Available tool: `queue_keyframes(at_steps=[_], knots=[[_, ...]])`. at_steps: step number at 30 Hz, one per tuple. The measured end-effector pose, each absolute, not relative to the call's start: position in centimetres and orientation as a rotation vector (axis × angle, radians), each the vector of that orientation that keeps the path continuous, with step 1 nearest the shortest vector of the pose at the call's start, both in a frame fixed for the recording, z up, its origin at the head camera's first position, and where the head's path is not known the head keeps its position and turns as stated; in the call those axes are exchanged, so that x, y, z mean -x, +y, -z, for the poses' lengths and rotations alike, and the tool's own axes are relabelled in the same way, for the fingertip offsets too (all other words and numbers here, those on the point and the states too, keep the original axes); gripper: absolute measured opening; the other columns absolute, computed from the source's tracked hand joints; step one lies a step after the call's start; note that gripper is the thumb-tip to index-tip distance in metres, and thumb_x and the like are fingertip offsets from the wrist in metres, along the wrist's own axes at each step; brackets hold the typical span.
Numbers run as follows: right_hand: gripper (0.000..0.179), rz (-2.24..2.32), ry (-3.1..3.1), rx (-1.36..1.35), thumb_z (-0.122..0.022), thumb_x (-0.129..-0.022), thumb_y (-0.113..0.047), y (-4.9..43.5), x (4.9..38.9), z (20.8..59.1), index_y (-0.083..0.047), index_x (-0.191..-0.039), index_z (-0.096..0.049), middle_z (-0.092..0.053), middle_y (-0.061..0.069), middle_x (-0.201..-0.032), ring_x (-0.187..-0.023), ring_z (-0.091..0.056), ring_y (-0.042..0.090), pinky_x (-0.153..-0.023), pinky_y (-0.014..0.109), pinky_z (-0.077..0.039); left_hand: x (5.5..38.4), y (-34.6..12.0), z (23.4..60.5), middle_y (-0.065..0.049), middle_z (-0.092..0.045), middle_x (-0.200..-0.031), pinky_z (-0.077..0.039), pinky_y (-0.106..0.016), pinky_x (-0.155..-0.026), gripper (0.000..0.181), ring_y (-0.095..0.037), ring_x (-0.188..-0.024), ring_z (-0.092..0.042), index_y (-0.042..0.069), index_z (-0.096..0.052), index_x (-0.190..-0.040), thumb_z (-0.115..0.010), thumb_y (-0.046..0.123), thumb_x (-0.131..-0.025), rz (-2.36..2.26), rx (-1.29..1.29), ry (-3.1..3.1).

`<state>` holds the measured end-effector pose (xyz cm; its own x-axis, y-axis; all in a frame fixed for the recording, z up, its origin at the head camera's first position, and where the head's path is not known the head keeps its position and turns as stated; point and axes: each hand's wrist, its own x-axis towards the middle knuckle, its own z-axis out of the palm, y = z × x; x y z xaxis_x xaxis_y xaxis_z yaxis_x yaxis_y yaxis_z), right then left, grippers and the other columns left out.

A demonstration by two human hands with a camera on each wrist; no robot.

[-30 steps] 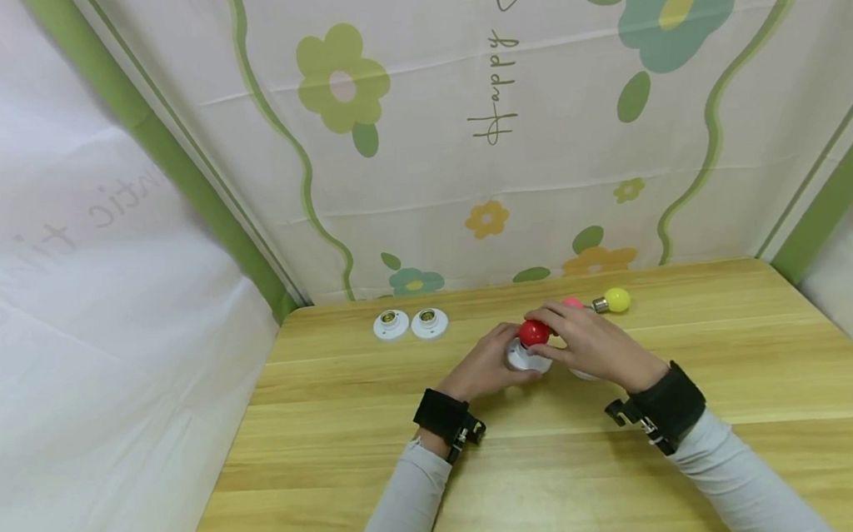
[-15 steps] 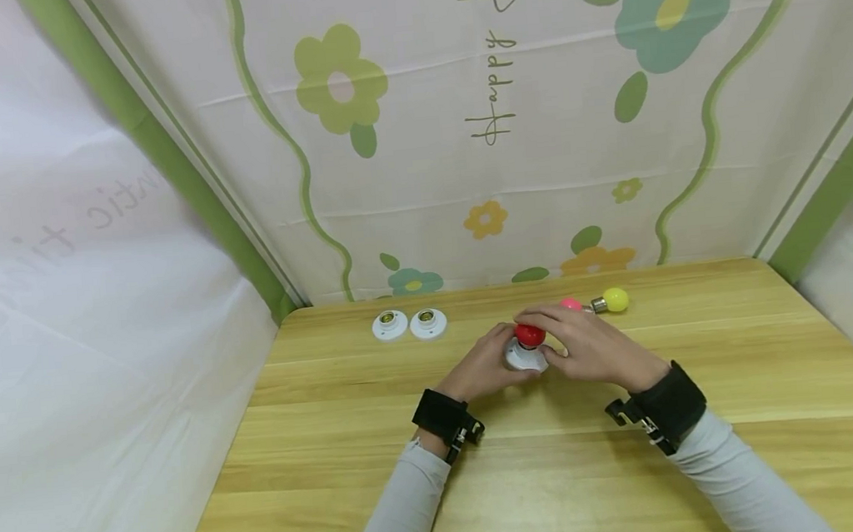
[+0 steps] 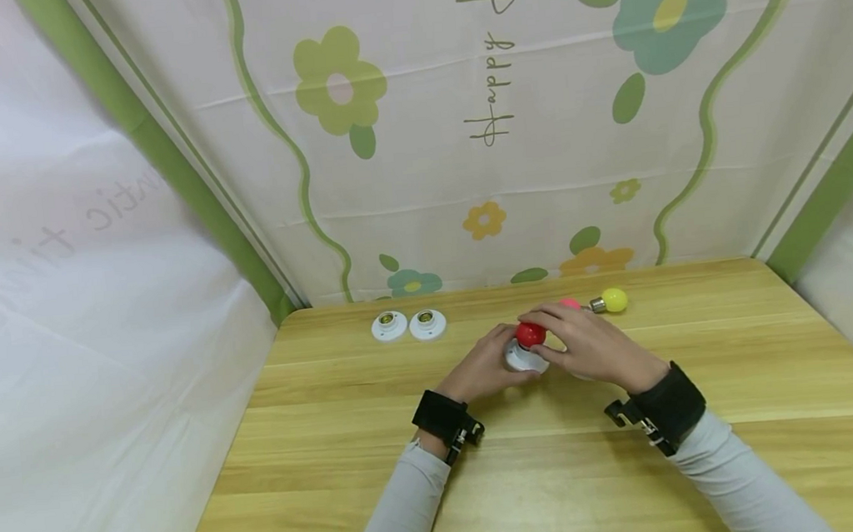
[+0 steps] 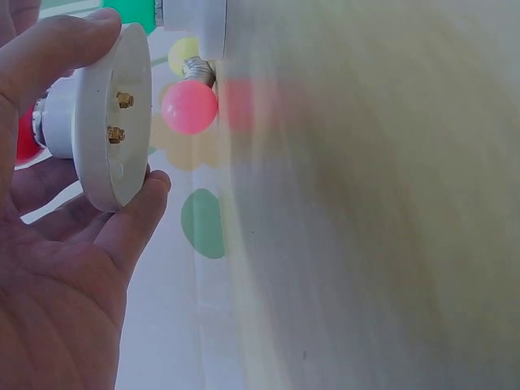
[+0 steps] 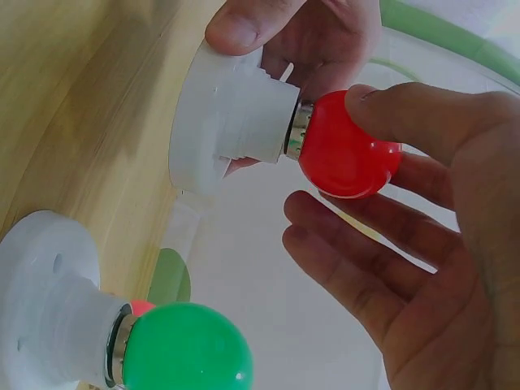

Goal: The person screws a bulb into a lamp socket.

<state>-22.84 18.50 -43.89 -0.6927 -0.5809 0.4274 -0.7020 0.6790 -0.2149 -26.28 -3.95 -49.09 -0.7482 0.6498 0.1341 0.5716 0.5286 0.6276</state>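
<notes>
My left hand [image 3: 485,365] grips a round white lamp socket [image 4: 97,122] by its rim, held off the table with two brass terminals showing underneath. A red bulb [image 5: 341,150] stands in that socket, part of its metal base visible above the collar. My right hand [image 3: 590,343] pinches the red bulb between thumb and fingers; two fingers are spread away from it. Close by, a green bulb [image 5: 188,349] sits in a second white socket [image 5: 57,301], mostly hidden under my right hand in the head view.
A pink bulb [image 4: 190,106] and a yellow bulb [image 3: 614,300] lie near the back edge of the wooden table [image 3: 488,478]. Two white sockets [image 3: 389,326] with brass insides showing stand side by side at the back left. A printed curtain hangs behind.
My right hand's thumb came off the red bulb half a second ago and is back against it now. Socket and bulb have shifted very slightly left; my left hand keeps its hold.
</notes>
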Motion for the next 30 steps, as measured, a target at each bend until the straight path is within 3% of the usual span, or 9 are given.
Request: queue_keyframes(at_steps=[10,17,23,30], knots=[[0.047,-0.484,-2.545,-0.947,-0.087,-0.092,-0.027,18.44,22.86,43.95,-0.004,-0.129,-0.070,-0.074,0.013,-0.124,-0.100,-0.074,0.025,-0.083,0.041,-0.065,26.14,-3.81,48.80,-0.006,-0.060,-0.147,-0.053,-0.025,-0.107,0.071,-0.016,-0.129,-0.061,0.014,-0.051,-0.155,-0.083,0.036,-0.095,-0.997,-1.080,2.649],[0.066,-0.568,-2.639,-0.944,-0.079,-0.098,-0.038,18.48,22.57,43.62,-0.007,-0.151,-0.056,-0.060,0.015,-0.150,-0.127,-0.067,0.034,-0.098,0.050,-0.062,26.13,-3.87,48.92,-0.007,-0.060,-0.147,-0.052,-0.029,-0.112,0.070,-0.018,-0.132,-0.061,0.012,-0.052,-0.153,-0.084,0.033,-0.095,-1.023,-1.103,2.646],[0.060,-0.581,-2.622,-1.018,-0.073,-0.092,-0.011,18.59,22.50,43.72,-0.010,-0.150,-0.059,-0.060,0.012,-0.152,-0.137,-0.061,0.034,-0.104,0.054,-0.058,26.14,-3.88,48.94,-0.006,-0.059,-0.149,-0.051,-0.029,-0.112,0.073,-0.016,-0.132,-0.060,0.013,-0.049,-0.156,-0.083,0.033,-0.095,-1.034,-1.095,2.627],[0.052,-0.571,-2.617,-1.020,-0.075,-0.092,-0.005,18.58,22.58,43.83,-0.009,-0.143,-0.065,-0.066,0.011,-0.145,-0.136,-0.062,0.033,-0.107,0.055,-0.056,26.06,-3.86,48.90,-0.006,-0.058,-0.151,-0.050,-0.027,-0.113,0.073,-0.014,-0.133,-0.060,0.013,-0.048,-0.157,-0.082,0.035,-0.096,-1.032,-1.101,2.624]])
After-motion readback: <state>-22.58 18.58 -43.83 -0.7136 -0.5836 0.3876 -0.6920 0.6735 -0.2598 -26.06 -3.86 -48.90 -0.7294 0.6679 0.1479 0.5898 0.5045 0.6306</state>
